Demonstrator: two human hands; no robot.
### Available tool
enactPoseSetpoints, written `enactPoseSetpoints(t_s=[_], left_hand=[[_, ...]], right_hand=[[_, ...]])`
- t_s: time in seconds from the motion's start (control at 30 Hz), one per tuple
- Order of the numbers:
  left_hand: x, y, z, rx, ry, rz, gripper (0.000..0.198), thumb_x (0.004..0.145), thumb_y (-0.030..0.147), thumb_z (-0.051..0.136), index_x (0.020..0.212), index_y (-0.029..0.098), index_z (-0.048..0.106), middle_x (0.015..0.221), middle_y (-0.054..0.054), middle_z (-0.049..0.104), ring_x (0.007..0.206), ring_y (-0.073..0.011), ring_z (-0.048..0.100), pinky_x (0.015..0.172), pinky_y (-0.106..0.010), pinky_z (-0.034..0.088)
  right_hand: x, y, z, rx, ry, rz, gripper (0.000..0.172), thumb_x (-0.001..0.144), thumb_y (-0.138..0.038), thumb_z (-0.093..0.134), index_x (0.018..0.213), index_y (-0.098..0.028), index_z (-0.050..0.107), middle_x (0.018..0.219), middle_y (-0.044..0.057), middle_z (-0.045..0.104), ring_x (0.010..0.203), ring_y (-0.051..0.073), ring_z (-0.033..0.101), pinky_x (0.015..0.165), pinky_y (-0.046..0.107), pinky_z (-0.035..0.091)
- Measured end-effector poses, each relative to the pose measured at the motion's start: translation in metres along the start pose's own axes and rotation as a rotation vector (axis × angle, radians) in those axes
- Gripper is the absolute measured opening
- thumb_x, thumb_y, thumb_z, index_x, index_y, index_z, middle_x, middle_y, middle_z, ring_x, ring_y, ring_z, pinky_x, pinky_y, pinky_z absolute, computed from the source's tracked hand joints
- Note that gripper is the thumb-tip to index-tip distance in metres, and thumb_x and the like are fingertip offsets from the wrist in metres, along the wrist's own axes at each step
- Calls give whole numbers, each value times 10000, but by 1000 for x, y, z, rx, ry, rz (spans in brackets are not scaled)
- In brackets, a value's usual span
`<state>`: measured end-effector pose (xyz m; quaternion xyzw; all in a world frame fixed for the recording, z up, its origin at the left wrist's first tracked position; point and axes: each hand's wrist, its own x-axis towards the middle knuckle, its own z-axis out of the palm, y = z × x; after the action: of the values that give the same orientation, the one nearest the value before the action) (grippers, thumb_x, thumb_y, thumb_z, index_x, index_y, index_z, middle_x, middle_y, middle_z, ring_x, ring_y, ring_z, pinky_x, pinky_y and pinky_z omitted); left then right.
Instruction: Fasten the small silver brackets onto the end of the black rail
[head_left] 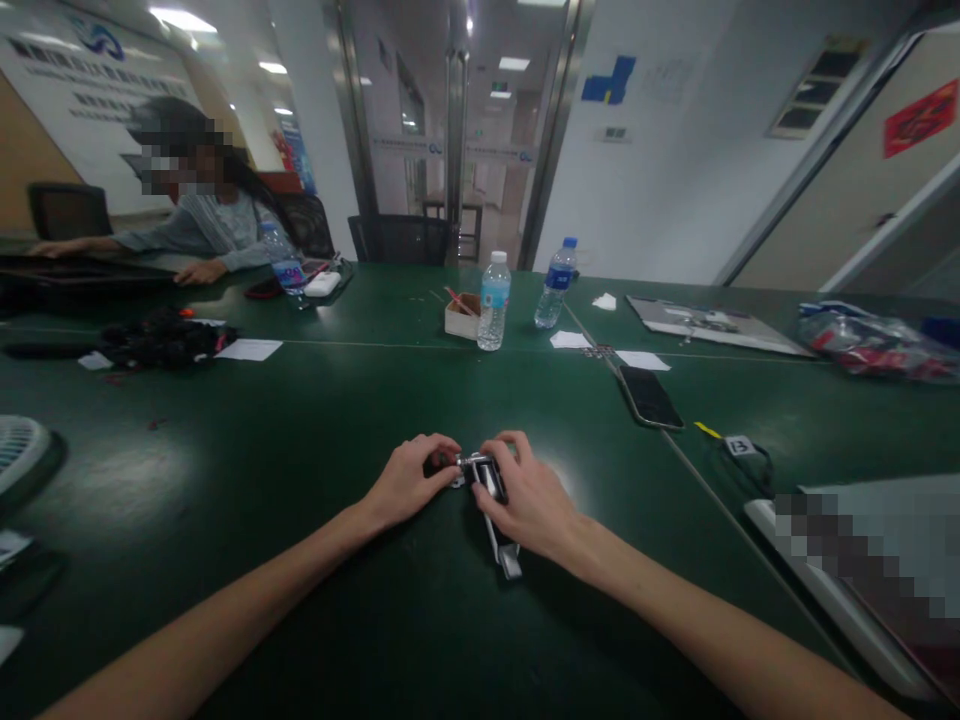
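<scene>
Just in front of me on the green table, a small black-and-silver metal device lies lengthwise, with a flat silver tab at its near end. My right hand is closed around its right side, thumb and fingers on its upper part. A short silver rod-like piece sticks out to the left from the device's far end. My left hand is closed in a pinch at that piece, thumb and fingertips on or right beside it. The fingers partly cover the device, and its exact kind is unclear.
Beyond my hands stand two water bottles and a small open box. A phone lies right, and a laptop-like device sits near right. Cables and black gear lie left. Another person sits far left.
</scene>
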<state>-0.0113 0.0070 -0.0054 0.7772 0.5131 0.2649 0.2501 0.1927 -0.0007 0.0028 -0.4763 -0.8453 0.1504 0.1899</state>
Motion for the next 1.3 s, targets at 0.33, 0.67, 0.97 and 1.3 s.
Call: enactPoseSetpoints(t_s=[0.33,0.67,0.97,1.3], left_hand=[[-1,4,2,-91,33,-6,258,834,242,575,1083,177,592,996,-50,656,864,-198,612,779,-340,496],[-2,4,2,-114,36,-48,247,836,189,565,1081,159,580,1018,-63,671,845,-187,619,754,-334,500],[-2,3,1,-104,8,-69,262,842,179,562,1103,160,570,1033,-65,663,863,-191,618,730,-324,501],[-1,2,2,-88,-8,-60,268,842,177,561,1109,156,564,1014,-65,660,857,-194,608,732,-333,498]], right_hand=[[32,19,11,-318,15,-24,325,824,-131,507,1107,-284,549,1053,116,515,862,242,552,555,286,409],[116,122,-14,-548,40,446,336,914,-173,359,1194,-229,536,1190,178,440,1057,309,492,767,388,422],[156,167,-21,-561,64,570,380,912,-187,351,1278,-189,454,1213,184,428,1087,323,472,831,418,386],[162,183,-17,-582,62,590,434,922,-189,299,1340,-220,411,1260,180,423,1134,327,431,862,441,375]])
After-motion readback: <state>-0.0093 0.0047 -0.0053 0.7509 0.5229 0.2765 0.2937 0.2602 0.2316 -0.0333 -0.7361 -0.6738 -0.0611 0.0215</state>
